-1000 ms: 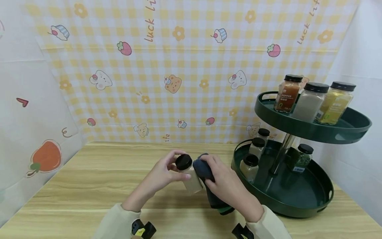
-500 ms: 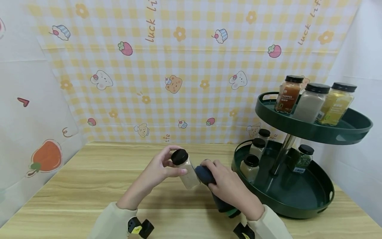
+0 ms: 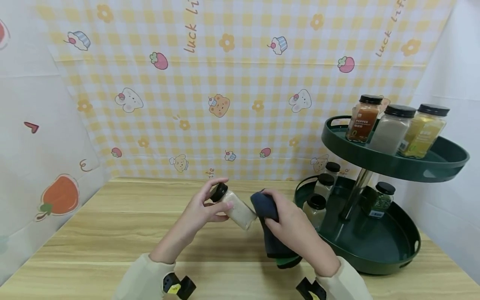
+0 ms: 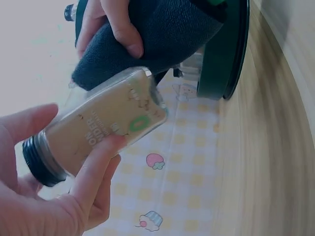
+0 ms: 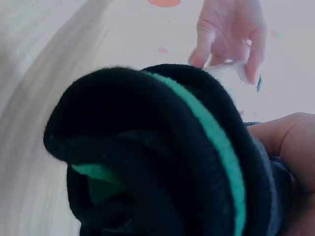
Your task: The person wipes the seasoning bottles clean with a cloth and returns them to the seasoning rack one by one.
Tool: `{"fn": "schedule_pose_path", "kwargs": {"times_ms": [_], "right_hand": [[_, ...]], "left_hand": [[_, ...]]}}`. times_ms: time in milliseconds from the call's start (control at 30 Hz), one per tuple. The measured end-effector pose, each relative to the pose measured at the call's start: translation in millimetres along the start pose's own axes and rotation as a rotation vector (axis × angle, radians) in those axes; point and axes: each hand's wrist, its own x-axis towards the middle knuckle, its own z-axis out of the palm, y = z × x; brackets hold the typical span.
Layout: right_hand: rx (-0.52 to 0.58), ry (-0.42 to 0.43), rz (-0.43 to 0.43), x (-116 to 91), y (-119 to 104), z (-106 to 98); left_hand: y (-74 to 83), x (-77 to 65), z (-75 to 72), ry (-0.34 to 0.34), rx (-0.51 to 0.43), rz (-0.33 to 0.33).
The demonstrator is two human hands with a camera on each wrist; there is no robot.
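Note:
My left hand [image 3: 200, 210] grips a clear spice jar [image 3: 238, 211] of pale beige powder by its upper part, fingers on one side and thumb on the other. The jar is tilted, its black lid toward the upper left and its base toward the right. In the left wrist view, printed lettering and a green mark show on the jar [image 4: 98, 125]. My right hand [image 3: 294, 221] holds a folded dark blue cloth [image 3: 275, 237] with a green inner side. The cloth's upper end is close to the jar's base; whether they touch, I cannot tell.
A dark green two-tier round rack [image 3: 378, 246] stands on the right of the wooden table [image 3: 123, 233]. Its upper tier bears a red-brown pepper jar [image 3: 363, 121], a greyish jar [image 3: 390, 131] and a yellow jar [image 3: 421, 133]. Several more jars stand on the lower tier.
The jar has gone from nearly upright to strongly tilted, its lid moving left and its base swinging right and up. The cloth has shifted slightly right, away from the jar's side toward its base.

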Motion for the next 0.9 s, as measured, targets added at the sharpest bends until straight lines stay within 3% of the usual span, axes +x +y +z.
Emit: {"fn": "schedule_pose_path", "kwargs": {"times_ms": [200,300,400,533,700,767,900], "right_hand": [[-0.017,-0.036,0.049,2,4,-6],[0.031,-0.048,0.045,2,3,-5],[0.084,-0.042,0.026,1,1,-4],[0.075,-0.025,0.007,1,0,-2],[0.025,-0.013,0.004,1,-1,1],[0.015,-0.012,0.006,1,-1,3],[0.005,-0.010,0.012,1,-3,4]], "left_hand": [[-2.0,2.3,-4.0,0.057,-0.217,-0.047],[-3.0,2.6,-5.4,0.024,-0.305,-0.084],[-4.9,2.8,-6.4,-0.036,-0.316,-0.115],[-7.9,2.6,-9.0,-0.106,-0.212,-0.151],[-11.4,3.1,-14.0,-0.174,0.057,-0.150],[-11.8,3.4,-15.5,-0.167,0.134,-0.150],[-10.5,4.1,-17.4,-0.100,0.187,-0.130]]}}
